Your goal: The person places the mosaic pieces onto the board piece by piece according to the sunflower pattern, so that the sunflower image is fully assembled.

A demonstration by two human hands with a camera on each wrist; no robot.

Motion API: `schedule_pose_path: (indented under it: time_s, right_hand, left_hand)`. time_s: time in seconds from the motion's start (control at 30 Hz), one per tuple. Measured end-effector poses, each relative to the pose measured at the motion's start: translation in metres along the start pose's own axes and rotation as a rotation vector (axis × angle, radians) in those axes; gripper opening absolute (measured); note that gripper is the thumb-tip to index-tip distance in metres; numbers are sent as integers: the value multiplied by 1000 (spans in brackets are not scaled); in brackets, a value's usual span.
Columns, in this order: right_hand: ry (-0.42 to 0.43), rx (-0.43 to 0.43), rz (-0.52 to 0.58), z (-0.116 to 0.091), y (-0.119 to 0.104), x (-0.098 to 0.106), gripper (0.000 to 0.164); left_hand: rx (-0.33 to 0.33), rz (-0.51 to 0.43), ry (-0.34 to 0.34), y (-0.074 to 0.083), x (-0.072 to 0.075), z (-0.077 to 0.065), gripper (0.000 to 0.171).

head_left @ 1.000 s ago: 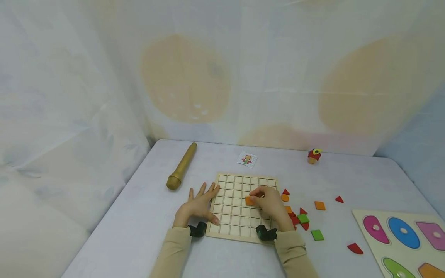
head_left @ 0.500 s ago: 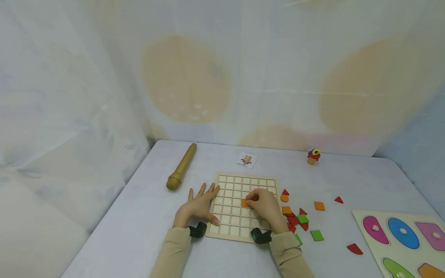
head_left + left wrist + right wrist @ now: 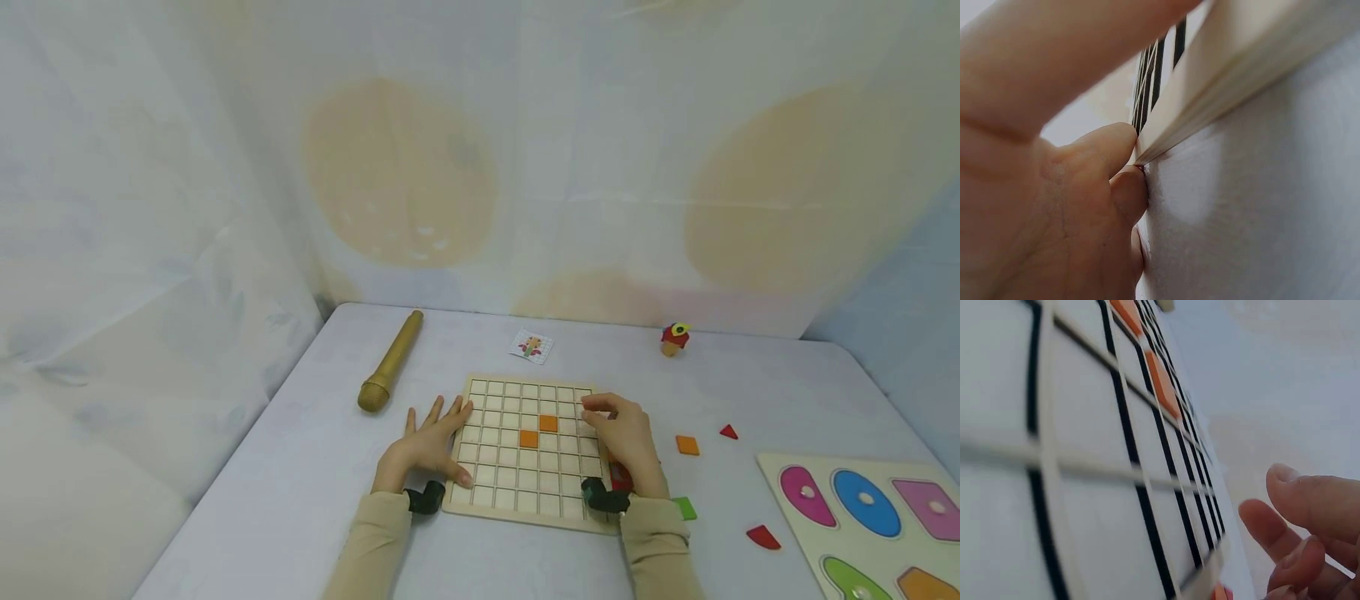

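Note:
A wooden grid board [image 3: 506, 512] lies flat on the table. Two orange square tiles sit in its cells, a nearer tile [image 3: 528, 439] and a farther tile [image 3: 548, 423] diagonally up to its right. My left hand [image 3: 427, 450] lies spread at the board's left edge, its thumb on the near left part and fingertips along the edge; the left wrist view shows the thumb [image 3: 1072, 56] over the board's rim. My right hand [image 3: 626, 433] hovers at the board's right edge. Its thumb and fingers [image 3: 1316, 503] are loosely bent and hold nothing.
Right of the board, loose tiles lie partly hidden by the right hand: an orange square [image 3: 687, 445], a green tile [image 3: 684, 507], a red triangle [image 3: 729, 432] and a red quarter-circle [image 3: 763, 537]. A knob puzzle [image 3: 813, 533], gold microphone [image 3: 390, 362], picture card [image 3: 532, 346] and small red figure [image 3: 674, 339] surround them.
My right hand has set the orange tile in a cell, let go and moved right to the board's edge, uncovering the second orange tile. My left hand has stayed put.

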State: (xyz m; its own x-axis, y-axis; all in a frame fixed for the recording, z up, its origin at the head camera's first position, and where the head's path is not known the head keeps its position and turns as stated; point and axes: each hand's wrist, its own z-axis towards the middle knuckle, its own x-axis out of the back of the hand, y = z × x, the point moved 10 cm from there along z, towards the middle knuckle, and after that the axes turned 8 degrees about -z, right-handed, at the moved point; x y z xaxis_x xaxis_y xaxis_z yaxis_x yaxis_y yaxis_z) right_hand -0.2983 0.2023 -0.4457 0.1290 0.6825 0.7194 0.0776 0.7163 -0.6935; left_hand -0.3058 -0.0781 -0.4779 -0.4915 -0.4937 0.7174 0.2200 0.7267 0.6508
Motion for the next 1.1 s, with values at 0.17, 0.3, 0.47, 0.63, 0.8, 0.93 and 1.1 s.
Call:
schedule_pose_path:
  time_s: [0.17, 0.3, 0.47, 0.63, 0.8, 0.93, 1.1]
  right_hand:
    - [4, -155, 53, -2, 37, 13, 44]
    - [-28, -207, 55, -4, 51, 15, 59]
    - [-64, -169, 0, -4, 46, 12, 61]
    - [-70, -139, -71, -5, 39, 12, 48]
    - [-104, -134, -100, -6, 36, 13, 34]
    - [-113, -128, -126, -7, 34, 16, 29]
    - [-38, -134, -79, -5, 28, 17, 31]
  left_hand:
    - [6, 5, 10, 1, 1, -1, 124]
    - [10, 7, 15, 0, 1, -2, 124]
    - [0, 9, 20, 0, 1, -2, 125]
    - [-5, 13, 18, 0, 1, -1, 125]
    - [-4, 4, 20, 1, 1, 0, 125]
    - [-4, 4, 17, 2, 2, 0, 126]
    - [-1, 3, 7, 1, 1, -1, 126]
